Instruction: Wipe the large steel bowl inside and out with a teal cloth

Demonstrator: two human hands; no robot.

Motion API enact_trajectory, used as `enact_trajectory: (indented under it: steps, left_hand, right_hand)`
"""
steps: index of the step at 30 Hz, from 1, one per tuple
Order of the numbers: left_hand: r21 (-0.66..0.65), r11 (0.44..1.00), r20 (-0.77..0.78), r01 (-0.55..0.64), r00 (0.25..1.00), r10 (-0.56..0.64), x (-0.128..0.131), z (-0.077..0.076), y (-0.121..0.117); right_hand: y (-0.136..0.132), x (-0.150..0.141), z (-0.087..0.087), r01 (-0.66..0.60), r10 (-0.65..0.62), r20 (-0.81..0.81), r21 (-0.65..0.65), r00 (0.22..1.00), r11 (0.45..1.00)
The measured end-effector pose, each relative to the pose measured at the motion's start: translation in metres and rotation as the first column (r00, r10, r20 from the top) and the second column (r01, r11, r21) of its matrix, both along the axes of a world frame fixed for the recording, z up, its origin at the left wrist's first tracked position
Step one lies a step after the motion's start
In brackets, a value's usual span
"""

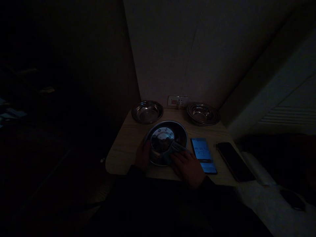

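The room is very dark. On a small wooden table (123, 148) a steel cup or small pot (161, 142) is tipped inside a large steel plate (181, 131). My left hand (142, 155) is curled round the vessel's left side. My right hand (188, 167) presses a greyish cloth (174, 149) against the vessel's right side, fingers closed on the cloth.
Two more steel plates, one at the left (147, 112) and one at the right (203, 114), sit at the table's back by a wall socket (177, 101). A lit phone (203, 154) and a dark phone (235, 161) lie to the right. A bed edge (271, 194) is at the right.
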State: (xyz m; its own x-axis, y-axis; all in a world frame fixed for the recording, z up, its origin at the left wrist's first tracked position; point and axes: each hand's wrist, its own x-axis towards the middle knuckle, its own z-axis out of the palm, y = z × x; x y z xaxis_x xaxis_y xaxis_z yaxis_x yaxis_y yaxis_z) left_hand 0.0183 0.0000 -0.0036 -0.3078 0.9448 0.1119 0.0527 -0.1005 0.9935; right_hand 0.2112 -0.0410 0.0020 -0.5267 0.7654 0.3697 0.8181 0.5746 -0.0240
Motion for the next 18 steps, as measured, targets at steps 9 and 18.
enact_trajectory:
  steps: [9,18]
  left_hand:
    - [-0.067,0.998,0.01,0.018,1.0,-0.018,-0.002,0.001,0.006]
    - [-0.034,0.998,0.046,0.044,0.998,-0.042,-0.002,-0.002,0.006]
  right_hand:
    - [0.009,0.001,0.033,-0.167,0.164,-0.027,-0.164,0.986,0.972]
    - [0.008,0.022,0.055,-0.328,0.378,0.114,-0.314,0.919,0.891]
